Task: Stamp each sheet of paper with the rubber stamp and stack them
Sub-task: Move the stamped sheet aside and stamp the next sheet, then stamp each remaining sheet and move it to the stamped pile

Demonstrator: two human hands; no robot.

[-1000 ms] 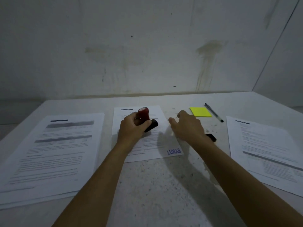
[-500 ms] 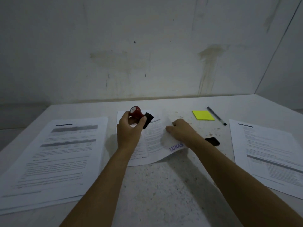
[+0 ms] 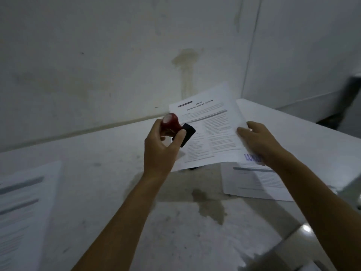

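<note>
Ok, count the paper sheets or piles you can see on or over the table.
3. The stamped sheet is held up in the right hand; a pile lies below it at right; another pile lies far left. Sheets within the piles can't be counted.

Red-handled stamp (image 3: 176, 128) beside raised stamped sheet (image 3: 214, 132)

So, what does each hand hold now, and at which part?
The left hand grips the rubber stamp by its red handle. The right hand holds the stamped sheet at its right edge, lifted off the table.
</note>
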